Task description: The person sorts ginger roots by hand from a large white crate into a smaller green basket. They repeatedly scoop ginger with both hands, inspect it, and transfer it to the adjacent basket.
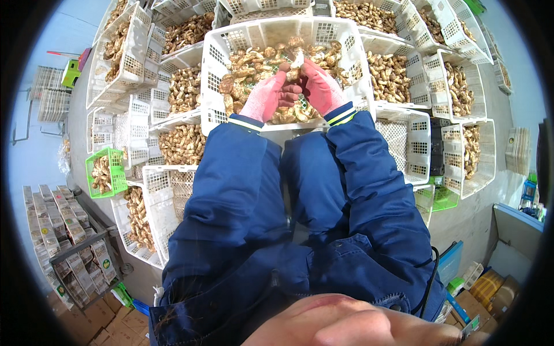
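In front of me a large white plastic crate (283, 26) holds brown-and-cream mushrooms (253, 60) lying loosely over green netting (303, 102). Both my hands wear pink gloves with darker red palms. Between them stands one mushroom (297, 57), its brown cap up and its pale stem down. My right hand (322, 86) has its fingertips against the stem's right side. From the left, my left hand (266, 96) meets the stem's foot with thumb and forefinger, its other fingers loosely curled below. The exact contact at the foot is partly hidden.
White crates of mushrooms flank me on the left (181, 142) and right (389, 82). A green basket (104, 173) of mushrooms sits at far left. Closer on the right is a white crate (391, 134) with a mesh wall. Stacked crates on a metal-framed cart (82, 255) stand lower left.
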Available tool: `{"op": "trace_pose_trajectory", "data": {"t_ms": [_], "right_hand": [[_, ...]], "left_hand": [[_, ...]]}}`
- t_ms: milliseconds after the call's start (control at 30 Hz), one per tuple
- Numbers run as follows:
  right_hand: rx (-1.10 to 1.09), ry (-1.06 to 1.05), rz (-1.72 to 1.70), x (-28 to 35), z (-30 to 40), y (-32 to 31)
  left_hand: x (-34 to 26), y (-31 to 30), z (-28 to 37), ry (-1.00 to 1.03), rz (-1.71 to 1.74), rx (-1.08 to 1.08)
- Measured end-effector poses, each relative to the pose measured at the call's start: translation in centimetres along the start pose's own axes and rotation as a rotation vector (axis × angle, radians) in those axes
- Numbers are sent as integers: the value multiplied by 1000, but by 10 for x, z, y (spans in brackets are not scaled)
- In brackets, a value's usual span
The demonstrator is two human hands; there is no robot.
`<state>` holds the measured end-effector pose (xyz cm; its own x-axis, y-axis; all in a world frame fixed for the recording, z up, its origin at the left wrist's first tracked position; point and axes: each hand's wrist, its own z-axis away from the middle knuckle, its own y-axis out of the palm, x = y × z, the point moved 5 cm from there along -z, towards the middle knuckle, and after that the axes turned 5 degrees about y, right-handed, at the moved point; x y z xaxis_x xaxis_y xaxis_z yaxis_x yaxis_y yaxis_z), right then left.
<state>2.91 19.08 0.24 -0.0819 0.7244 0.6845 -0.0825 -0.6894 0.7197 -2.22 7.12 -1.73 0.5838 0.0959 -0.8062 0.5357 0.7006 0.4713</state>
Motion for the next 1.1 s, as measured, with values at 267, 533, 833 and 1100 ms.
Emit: {"op": "trace_pose_trajectory", "data": {"t_ms": [267,533,833,1100], "right_hand": [[-225,-116,161,6,1,-15],[-346,-254,1023,7,0,-2],[-186,102,543,68,42,-116],[-858,-547,-114,304,37,-278]], "left_hand": [[-2,-11,-3,114,-240,-230],[-21,-8,3,366,-67,-226],[-16,-17,7,206,-84,-214],[-16,-15,1,146,-81,-80]]}}
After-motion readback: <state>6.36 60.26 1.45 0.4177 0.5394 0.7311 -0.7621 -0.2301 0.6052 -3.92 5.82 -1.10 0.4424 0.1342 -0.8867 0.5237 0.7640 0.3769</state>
